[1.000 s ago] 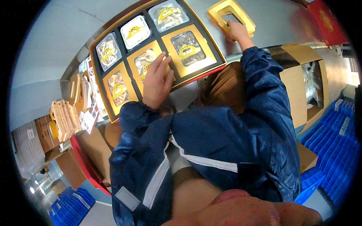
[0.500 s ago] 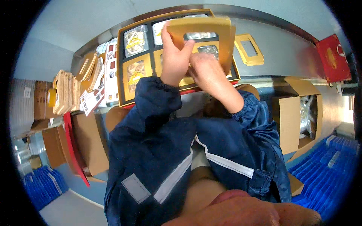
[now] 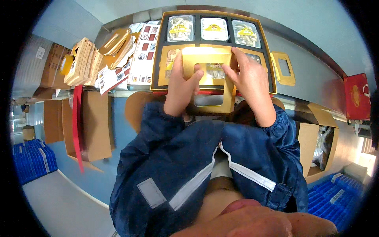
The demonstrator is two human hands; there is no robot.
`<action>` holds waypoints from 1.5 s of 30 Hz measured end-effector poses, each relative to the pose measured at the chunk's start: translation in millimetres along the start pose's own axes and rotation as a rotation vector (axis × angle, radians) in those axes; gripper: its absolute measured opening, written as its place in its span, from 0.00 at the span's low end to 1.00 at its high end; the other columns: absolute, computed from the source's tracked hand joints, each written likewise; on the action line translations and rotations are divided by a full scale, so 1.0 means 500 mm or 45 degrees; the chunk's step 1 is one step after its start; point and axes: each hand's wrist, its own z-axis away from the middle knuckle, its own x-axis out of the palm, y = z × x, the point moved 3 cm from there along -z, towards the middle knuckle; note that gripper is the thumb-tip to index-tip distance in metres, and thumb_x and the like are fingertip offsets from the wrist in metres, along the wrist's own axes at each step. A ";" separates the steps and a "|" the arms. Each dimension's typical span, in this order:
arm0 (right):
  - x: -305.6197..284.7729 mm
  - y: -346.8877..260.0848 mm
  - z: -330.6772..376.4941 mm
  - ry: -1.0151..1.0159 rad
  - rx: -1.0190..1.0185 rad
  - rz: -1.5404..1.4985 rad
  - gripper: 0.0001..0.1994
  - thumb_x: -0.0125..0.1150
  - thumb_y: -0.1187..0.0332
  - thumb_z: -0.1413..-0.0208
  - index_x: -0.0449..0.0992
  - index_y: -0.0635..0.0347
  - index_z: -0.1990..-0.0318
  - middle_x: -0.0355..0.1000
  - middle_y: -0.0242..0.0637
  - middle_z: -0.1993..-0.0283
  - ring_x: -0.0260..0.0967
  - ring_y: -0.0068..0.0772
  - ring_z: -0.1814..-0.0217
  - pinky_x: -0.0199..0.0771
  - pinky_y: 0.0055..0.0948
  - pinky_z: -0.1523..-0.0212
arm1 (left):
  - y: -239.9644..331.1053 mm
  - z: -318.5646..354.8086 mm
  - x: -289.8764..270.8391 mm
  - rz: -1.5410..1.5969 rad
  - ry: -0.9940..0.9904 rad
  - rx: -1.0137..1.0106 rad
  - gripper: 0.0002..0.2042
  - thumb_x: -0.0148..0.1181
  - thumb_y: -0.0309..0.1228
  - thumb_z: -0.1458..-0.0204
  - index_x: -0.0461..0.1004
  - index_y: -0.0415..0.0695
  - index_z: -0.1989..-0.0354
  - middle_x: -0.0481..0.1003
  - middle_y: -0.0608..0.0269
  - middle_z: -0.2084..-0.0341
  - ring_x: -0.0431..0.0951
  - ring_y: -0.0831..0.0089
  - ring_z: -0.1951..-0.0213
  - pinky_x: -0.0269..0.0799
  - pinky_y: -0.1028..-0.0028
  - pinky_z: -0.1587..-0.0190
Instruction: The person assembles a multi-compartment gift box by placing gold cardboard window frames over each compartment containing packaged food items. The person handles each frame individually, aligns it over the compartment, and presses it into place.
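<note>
Gold windowed card sleeve [image 3: 209, 85], glossy, two cutouts; left hand [image 3: 182, 85] and right hand [image 3: 248, 77] fingers clamped on its sides above gift tray [image 3: 158, 51].

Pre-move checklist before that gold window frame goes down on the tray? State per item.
1. Left hand grips gold frame at its left edge: ok.
2. Right hand grips its right edge: ok.
3. Frame held over front row of gift tray: ok.
4. Back-row packets seated in their slots: ok.
5. Frame seated flush: cannot tell.
6. Spare frame beside the tray, apart from both hands: ok.
</note>
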 end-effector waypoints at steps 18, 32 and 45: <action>0.137 -0.046 -0.117 -0.237 -0.054 -0.270 0.13 0.62 0.64 0.43 0.70 0.64 0.57 0.76 0.57 0.71 0.76 0.62 0.65 0.76 0.53 0.63 | -0.023 -0.087 -0.143 -1.107 0.215 0.400 0.24 0.63 0.29 0.43 0.66 0.36 0.39 0.69 0.39 0.40 0.71 0.46 0.43 0.68 0.62 0.39; 0.402 0.115 -0.519 -0.281 -0.143 -0.030 0.23 0.62 0.44 0.51 0.85 0.55 0.62 0.81 0.46 0.63 0.80 0.50 0.60 0.80 0.44 0.55 | -0.112 -0.623 -0.275 -0.692 0.050 0.106 0.22 0.67 0.30 0.47 0.74 0.29 0.46 0.81 0.54 0.66 0.82 0.74 0.65 0.77 0.74 0.63; 0.548 0.229 -0.627 -0.658 0.042 -0.326 0.28 0.62 0.41 0.48 0.85 0.60 0.61 0.79 0.45 0.67 0.77 0.40 0.68 0.78 0.37 0.65 | -0.145 -0.796 -0.291 -1.564 -0.195 0.163 0.20 0.68 0.47 0.51 0.85 0.39 0.65 0.82 0.53 0.73 0.81 0.65 0.72 0.76 0.62 0.63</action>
